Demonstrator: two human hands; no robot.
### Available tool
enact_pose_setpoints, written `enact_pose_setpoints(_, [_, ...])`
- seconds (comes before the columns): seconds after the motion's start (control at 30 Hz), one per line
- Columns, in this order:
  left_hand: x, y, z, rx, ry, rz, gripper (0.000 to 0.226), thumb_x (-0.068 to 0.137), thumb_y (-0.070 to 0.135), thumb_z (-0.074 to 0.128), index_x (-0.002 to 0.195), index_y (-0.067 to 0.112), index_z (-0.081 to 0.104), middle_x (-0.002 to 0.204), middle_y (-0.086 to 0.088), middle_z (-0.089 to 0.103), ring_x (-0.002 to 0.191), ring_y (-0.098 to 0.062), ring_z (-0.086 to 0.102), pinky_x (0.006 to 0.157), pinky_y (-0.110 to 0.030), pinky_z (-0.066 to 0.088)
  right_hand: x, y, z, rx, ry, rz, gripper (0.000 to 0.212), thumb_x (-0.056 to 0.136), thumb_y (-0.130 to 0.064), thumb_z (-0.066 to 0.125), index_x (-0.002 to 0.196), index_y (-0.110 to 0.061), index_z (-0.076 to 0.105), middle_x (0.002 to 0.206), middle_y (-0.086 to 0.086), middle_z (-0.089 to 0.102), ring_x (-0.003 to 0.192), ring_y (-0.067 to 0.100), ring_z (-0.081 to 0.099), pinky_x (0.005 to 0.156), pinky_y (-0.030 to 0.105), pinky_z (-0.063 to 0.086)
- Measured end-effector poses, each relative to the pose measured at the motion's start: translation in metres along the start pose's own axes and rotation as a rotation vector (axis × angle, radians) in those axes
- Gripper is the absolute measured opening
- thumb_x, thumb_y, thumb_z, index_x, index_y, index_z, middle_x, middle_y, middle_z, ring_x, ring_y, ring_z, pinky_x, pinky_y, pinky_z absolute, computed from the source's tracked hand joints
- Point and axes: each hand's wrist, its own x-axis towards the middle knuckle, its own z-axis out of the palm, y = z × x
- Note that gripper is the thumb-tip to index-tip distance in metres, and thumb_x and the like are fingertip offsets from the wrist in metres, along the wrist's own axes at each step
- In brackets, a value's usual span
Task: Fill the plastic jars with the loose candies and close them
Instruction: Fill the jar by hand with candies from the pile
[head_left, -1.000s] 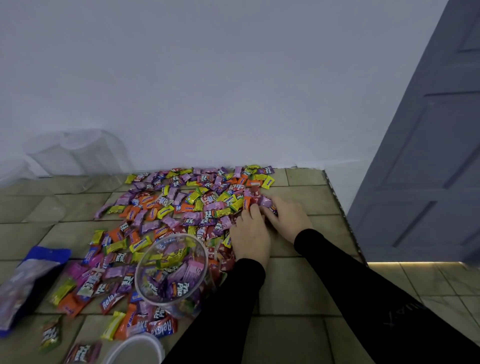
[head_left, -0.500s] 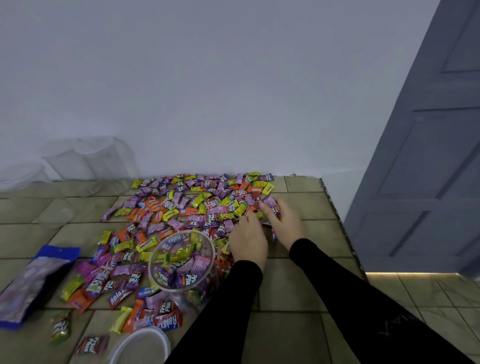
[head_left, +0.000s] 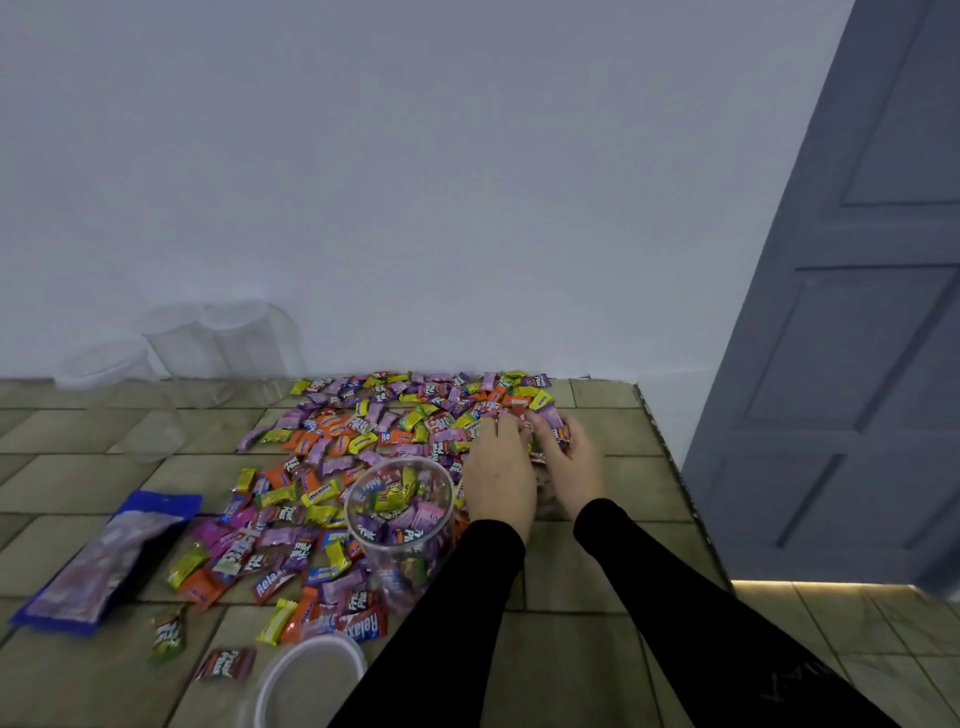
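Observation:
Loose wrapped candies (head_left: 395, 431) in purple, orange, yellow and pink lie spread over the tiled counter (head_left: 597, 577). A clear plastic jar (head_left: 400, 525) stands open among them, partly filled with candies. My left hand (head_left: 501, 467) and my right hand (head_left: 571, 462) are side by side at the pile's right edge, just right of the jar. They cup a bunch of candies (head_left: 537, 444) between them, fingers curled round it. A white lid (head_left: 306, 675) lies at the near edge, left of my left sleeve.
Several empty clear jars (head_left: 223, 338) stand against the wall at the back left. A blue and silver candy bag (head_left: 104, 556) lies flat on the left. The counter's right edge (head_left: 670, 457) drops off beside a grey door (head_left: 857, 364).
My hands drew closer together and pulled candies in from the pile's right corner. The camera tilted up slightly, so everything sits lower in view.

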Motion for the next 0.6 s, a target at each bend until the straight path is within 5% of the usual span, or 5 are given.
enact_pose_setpoints(0.13, [-0.006,0.006,-0.014,-0.033,0.024,0.025,0.025,0.105,0.027,0.034,0.112,0.014,0.054,0.108,-0.002,0.053,0.093,-0.022,0.054,0.074,-0.036,0.047,-0.008,-0.003,-0.002,0.024,0.022,-0.004,0.027,0.090,-0.047,0.057,0.092,-0.021,0.062,0.084,-0.001,0.067,0.078,0.016,0.061,0.072,0.037,0.048])
enact_pose_setpoints(0.33, [-0.004,0.024,-0.036,-0.123,0.131,0.146,0.023,0.103,0.024,0.041,0.105,0.008,0.059,0.101,-0.007,0.054,0.085,-0.023,0.055,0.068,-0.032,0.043,-0.020,-0.037,-0.011,0.174,0.132,0.001,0.029,0.095,-0.035,0.055,0.069,-0.023,0.048,0.062,-0.008,0.045,0.057,0.005,0.038,0.056,0.024,0.032])
enact_pose_setpoints(0.6, [-0.002,0.048,-0.078,-0.241,0.174,0.243,0.027,0.101,0.027,0.049,0.103,0.005,0.063,0.101,-0.009,0.055,0.085,-0.023,0.057,0.069,-0.031,0.042,-0.025,-0.069,-0.016,0.384,0.201,0.030,0.028,0.086,-0.056,0.053,0.068,-0.035,0.055,0.063,-0.016,0.050,0.061,0.008,0.042,0.063,0.030,0.036])
